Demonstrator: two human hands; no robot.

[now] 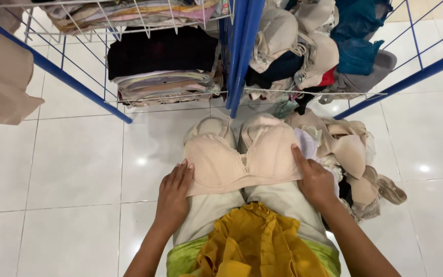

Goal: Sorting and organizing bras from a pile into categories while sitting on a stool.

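A pale pink padded bra [242, 156] lies spread across my lap, cups facing up. My left hand [174, 192] rests flat on its left edge with fingers together. My right hand [314, 180] presses on its right edge, thumb and fingers lying on the fabric. Neither hand lifts the bra; both hold it flat against my light trousers [283, 202]. A yellow cloth [255, 243] bunches at my waist below the bra.
A heap of beige and white bras [352, 154] lies on the white tiled floor [78, 169] to my right. Ahead stand blue-framed wire racks [239, 56], the left one holding folded garments [165, 69], the right one holding loose bras [314, 46].
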